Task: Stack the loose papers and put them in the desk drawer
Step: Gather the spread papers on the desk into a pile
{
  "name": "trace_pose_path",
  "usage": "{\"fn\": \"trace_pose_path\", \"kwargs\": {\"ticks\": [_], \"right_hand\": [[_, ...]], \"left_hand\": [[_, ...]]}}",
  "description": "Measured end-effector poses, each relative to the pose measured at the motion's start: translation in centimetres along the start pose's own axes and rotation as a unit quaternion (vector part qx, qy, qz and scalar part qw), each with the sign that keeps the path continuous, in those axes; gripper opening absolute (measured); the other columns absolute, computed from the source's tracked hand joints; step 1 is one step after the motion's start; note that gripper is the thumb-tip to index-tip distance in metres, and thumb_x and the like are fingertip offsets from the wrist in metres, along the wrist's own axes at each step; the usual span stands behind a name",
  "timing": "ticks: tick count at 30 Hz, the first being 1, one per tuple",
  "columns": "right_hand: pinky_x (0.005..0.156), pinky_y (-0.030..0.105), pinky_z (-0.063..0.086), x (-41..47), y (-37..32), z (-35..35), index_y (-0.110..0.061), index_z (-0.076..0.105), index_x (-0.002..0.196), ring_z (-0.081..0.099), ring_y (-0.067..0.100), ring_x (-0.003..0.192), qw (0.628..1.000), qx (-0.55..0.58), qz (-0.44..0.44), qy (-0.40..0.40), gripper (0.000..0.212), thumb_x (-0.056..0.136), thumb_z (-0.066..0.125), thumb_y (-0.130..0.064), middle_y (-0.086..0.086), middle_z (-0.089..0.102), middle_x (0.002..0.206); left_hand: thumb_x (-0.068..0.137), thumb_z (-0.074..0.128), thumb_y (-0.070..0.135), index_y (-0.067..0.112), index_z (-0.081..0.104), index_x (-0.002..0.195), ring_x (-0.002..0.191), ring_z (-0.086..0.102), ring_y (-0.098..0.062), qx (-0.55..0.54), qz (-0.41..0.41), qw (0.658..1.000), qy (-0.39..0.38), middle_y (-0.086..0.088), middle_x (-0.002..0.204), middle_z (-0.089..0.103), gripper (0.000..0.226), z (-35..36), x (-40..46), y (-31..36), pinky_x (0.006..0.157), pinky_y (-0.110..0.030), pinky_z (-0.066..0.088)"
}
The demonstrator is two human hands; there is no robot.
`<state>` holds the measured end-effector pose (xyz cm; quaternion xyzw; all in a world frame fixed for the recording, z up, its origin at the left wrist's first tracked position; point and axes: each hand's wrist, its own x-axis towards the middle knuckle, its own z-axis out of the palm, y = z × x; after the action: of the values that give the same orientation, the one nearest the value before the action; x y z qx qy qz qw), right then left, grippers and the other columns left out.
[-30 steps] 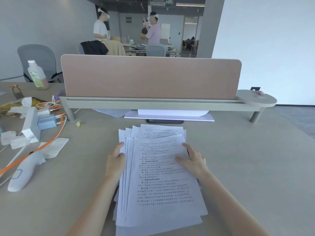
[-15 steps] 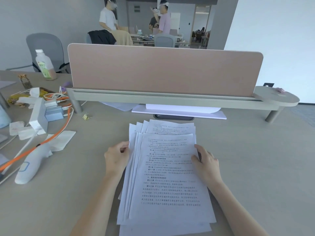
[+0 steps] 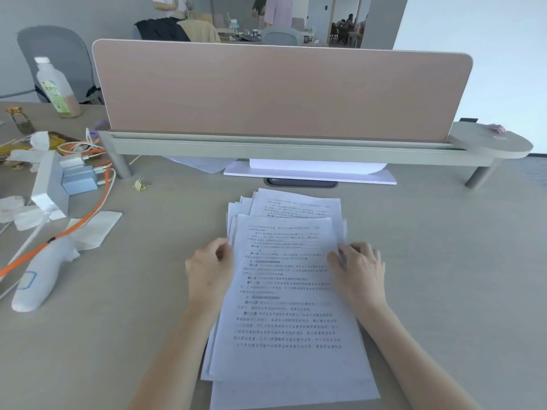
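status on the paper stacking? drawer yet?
Done: the white printed sheets sit gathered in one pile on the beige desk. In hand: left hand and right hand press its side edges; edges remain fanned. Left: squaring, then stowing; no drawer in view.

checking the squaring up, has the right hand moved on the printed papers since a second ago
Yes. The right hand slid outward, from resting on the top sheet to the right edge of the stack of white printed papers.

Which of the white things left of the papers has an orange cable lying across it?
The white handheld device at the desk's near left; the orange cable crosses its top end.
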<state>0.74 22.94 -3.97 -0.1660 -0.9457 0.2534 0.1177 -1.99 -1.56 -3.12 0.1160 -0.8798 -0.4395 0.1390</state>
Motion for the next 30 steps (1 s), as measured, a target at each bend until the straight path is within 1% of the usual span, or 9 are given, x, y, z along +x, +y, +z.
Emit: {"fn": "trace_pose_path", "kwargs": {"ticks": [3, 8, 11, 13, 17, 21, 23, 25, 30], "right_hand": [[0.083, 0.036, 0.045, -0.1, 0.2, -0.3, -0.009, 0.075, 0.102, 0.059, 0.033, 0.098, 0.996, 0.088, -0.023, 0.003, 0.022, 0.095, 0.056, -0.017, 0.004, 0.064, 0.097], [0.08, 0.033, 0.047, -0.7, 0.1, -2.3, -0.012, 0.064, 0.125, 0.065, 0.03, 0.1, 0.991, 0.131, 0.017, 0.001, 0.033, 0.094, 0.052, -0.012, 0.002, 0.07, 0.106], [0.073, 0.039, 0.049, -0.9, 0.1, -3.0, -0.005, 0.063, 0.096, 0.06, 0.035, 0.088, 0.999, 0.036, 0.013, 0.009, 0.019, 0.094, 0.05, -0.019, 0.01, 0.065, 0.093], [0.061, 0.038, 0.041, -1.0, -0.1, -3.2, -0.008, 0.052, 0.074, 0.052, 0.032, 0.075, 1.0, -0.019, 0.017, -0.012, 0.026, 0.094, 0.047, -0.023, 0.005, 0.055, 0.079], [0.047, 0.029, 0.029, -1.3, -1.0, -2.7, -0.01, 0.036, 0.059, 0.039, 0.021, 0.053, 0.999, -0.014, 0.013, -0.031, 0.039, 0.095, 0.047, -0.024, 0.002, 0.041, 0.067], [0.057, 0.033, 0.039, -1.8, -2.2, -2.5, -0.01, 0.042, 0.063, 0.048, 0.025, 0.071, 0.998, -0.03, -0.001, -0.051, 0.038, 0.097, 0.045, -0.025, 0.007, 0.049, 0.087], [0.079, 0.037, 0.047, -2.1, -2.3, -2.3, -0.008, 0.059, 0.082, 0.052, 0.03, 0.097, 0.994, -0.099, -0.03, -0.042, 0.031, 0.099, 0.044, -0.03, 0.009, 0.054, 0.104], [0.09, 0.036, 0.045, -2.3, -2.5, -2.0, -0.005, 0.062, 0.103, 0.051, 0.032, 0.11, 0.988, -0.135, -0.049, -0.048, 0.032, 0.1, 0.042, -0.031, 0.011, 0.057, 0.115], [0.073, 0.033, 0.037, -1.8, -2.9, -2.3, -0.005, 0.054, 0.102, 0.056, 0.033, 0.096, 0.997, -0.003, -0.025, -0.068, 0.023, 0.1, 0.047, -0.027, 0.008, 0.053, 0.093]], "left_hand": [[0.093, 0.048, 0.016, 0.024, 0.075, 0.101, 0.079, 0.066, -0.024, -0.04, -0.02, 0.999, -0.015, 0.0, 0.079, 0.075, 0.03, -0.6, -0.4, 0.1, 0.067, -0.026, 0.044], [0.092, 0.051, 0.015, 0.023, 0.074, 0.1, 0.082, 0.068, -0.02, -0.035, -0.015, 0.999, -0.02, 0.006, 0.084, 0.076, 0.026, -1.0, -0.8, 0.4, 0.067, -0.021, 0.045], [0.093, 0.05, 0.021, 0.021, 0.069, 0.087, 0.074, 0.067, -0.025, 0.047, 0.027, 0.999, -0.002, 0.003, 0.076, 0.071, 0.02, -1.0, -0.9, 0.1, 0.066, -0.034, 0.052], [0.093, 0.048, 0.027, 0.02, 0.063, 0.077, 0.067, 0.064, -0.027, 0.104, 0.028, 0.994, -0.004, 0.001, 0.07, 0.067, 0.024, -1.2, -0.8, 0.0, 0.061, -0.037, 0.052], [0.095, 0.047, 0.024, 0.012, 0.054, 0.066, 0.059, 0.057, -0.029, 0.146, 0.044, 0.988, -0.014, -0.004, 0.062, 0.06, 0.032, -0.9, -0.9, 0.0, 0.053, -0.034, 0.04], [0.094, 0.044, 0.02, 0.008, 0.056, 0.072, 0.062, 0.057, -0.028, 0.161, 0.051, 0.985, -0.019, -0.006, 0.071, 0.062, 0.028, -0.5, -0.9, 0.1, 0.053, -0.032, 0.035], [0.094, 0.044, 0.019, 0.007, 0.053, 0.071, 0.068, 0.056, -0.028, 0.153, 0.044, 0.987, -0.015, -0.007, 0.076, 0.06, 0.028, -0.5, -1.0, 0.2, 0.054, -0.032, 0.035], [0.094, 0.046, 0.02, 0.008, 0.046, 0.069, 0.08, 0.054, -0.028, 0.161, 0.053, 0.985, -0.005, -0.008, 0.082, 0.057, 0.028, -0.6, -1.2, 0.3, 0.057, -0.033, 0.037], [0.093, 0.046, 0.022, 0.006, 0.037, 0.069, 0.053, 0.036, -0.021, 0.088, 0.04, 0.993, -0.062, -0.004, 0.059, 0.041, 0.031, -0.5, -0.9, 0.7, 0.05, -0.033, 0.028]]}}
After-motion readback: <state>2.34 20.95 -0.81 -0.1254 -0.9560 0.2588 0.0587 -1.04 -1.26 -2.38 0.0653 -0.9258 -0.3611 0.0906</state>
